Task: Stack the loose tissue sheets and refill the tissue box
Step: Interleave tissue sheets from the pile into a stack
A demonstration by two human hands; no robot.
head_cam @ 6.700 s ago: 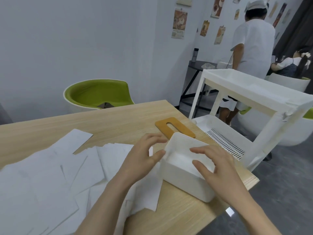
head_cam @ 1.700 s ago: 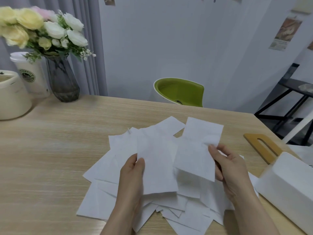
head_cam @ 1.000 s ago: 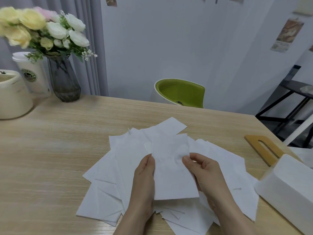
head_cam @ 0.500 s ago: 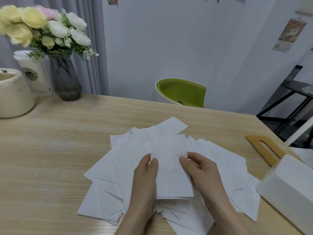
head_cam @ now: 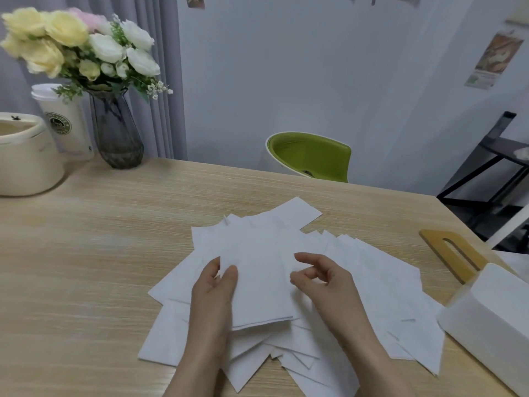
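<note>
Several loose white tissue sheets (head_cam: 380, 276) lie fanned out on the wooden table (head_cam: 86, 253). My left hand (head_cam: 214, 293) pinches the left edge of a small stack of sheets (head_cam: 260, 287), thumb on top. My right hand (head_cam: 320, 279) hovers just right of that stack with fingers loosely curled and holds nothing. The white tissue box (head_cam: 492, 319) stands at the right edge of the table. Its wooden lid with a slot (head_cam: 455, 253) lies flat behind it.
A glass vase of flowers (head_cam: 114, 130), a paper cup (head_cam: 68, 121) and a cream round container (head_cam: 25, 156) stand at the far left. A green chair (head_cam: 312, 156) sits behind the table. A black rack (head_cam: 492, 161) stands at the right.
My right hand has let go of the stack's right edge and drawn slightly away. The left hand keeps its hold on the stack.
</note>
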